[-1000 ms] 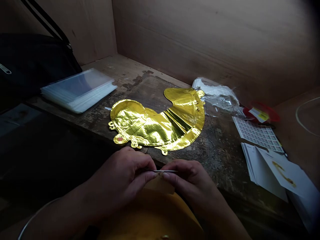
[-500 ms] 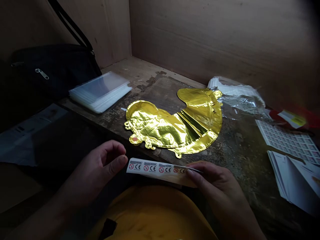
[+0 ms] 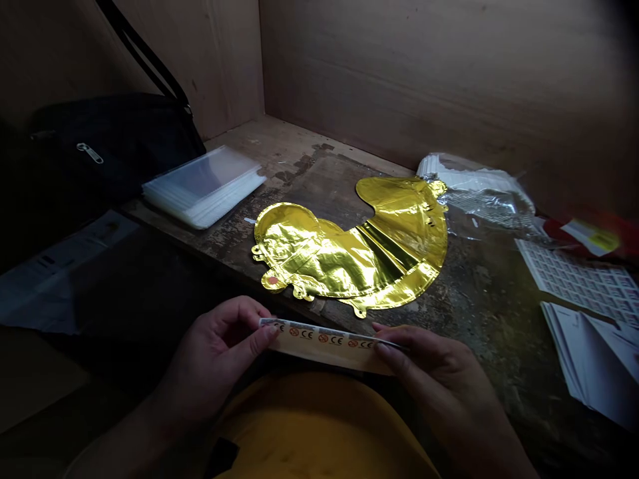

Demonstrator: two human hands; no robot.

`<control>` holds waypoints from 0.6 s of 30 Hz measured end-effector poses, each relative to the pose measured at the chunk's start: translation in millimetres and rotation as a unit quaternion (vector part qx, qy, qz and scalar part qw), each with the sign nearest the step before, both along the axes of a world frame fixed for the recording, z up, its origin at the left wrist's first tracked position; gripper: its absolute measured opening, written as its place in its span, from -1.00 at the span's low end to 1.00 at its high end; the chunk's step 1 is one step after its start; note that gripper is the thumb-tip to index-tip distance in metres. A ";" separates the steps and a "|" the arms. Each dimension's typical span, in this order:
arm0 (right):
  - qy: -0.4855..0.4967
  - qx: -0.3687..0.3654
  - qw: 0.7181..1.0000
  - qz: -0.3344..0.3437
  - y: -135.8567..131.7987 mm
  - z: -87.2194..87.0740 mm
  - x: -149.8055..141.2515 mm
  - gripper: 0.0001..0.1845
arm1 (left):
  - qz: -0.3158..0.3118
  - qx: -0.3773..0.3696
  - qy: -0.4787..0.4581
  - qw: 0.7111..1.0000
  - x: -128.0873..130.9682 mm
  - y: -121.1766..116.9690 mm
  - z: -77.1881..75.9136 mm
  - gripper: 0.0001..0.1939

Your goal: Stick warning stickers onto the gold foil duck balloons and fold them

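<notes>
A strip of small CE warning stickers (image 3: 324, 340) is stretched between my two hands close to my body. My left hand (image 3: 219, 349) pinches its left end with thumb and forefinger. My right hand (image 3: 429, 372) pinches its right end. Just beyond the strip, a flat gold foil balloon (image 3: 349, 249) with a curved shape lies on the worn wooden bench (image 3: 464, 299).
A stack of clear plastic sleeves (image 3: 204, 186) lies at the left, a black bag (image 3: 110, 143) behind it. At the right are a crinkled clear packet (image 3: 479, 189), a sticker sheet (image 3: 579, 283) and white cards (image 3: 594, 359). Wooden walls close the back.
Both hands first pinched something thin edge-on; then the strip showed flat in my right hand with the left hand off it. Now my left hand has taken its left end.
</notes>
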State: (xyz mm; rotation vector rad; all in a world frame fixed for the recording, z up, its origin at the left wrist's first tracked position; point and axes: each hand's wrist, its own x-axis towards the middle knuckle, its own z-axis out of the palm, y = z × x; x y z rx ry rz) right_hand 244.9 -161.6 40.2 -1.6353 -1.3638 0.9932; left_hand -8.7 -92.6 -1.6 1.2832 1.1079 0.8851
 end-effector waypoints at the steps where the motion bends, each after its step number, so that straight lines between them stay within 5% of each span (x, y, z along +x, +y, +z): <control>1: -0.002 0.000 1.000 -0.001 0.2 0.1 0.5 -0.77 | 0.006 -0.009 0.001 1.000 0.5 -0.3 0.1 -0.82; 10: 0.021 -0.031 0.999 0.005 2.6 -9.6 -2.2 -0.79 | -0.038 0.085 0.178 0.980 -7.8 11.2 12.3 -0.79; 14: 0.017 -0.023 0.999 0.016 6.5 -7.2 -4.3 -0.79 | -0.102 0.272 0.269 0.918 0.7 14.6 28.4 -0.43; 16: 0.010 -0.020 0.999 0.027 8.1 -5.0 -5.9 -0.80 | -0.176 0.333 0.281 0.883 9.6 15.8 37.0 -0.57; 18: 0.001 -0.021 0.999 0.038 8.7 -3.8 -7.6 -0.80 | -0.223 0.325 0.263 0.881 17.6 18.4 42.3 -0.85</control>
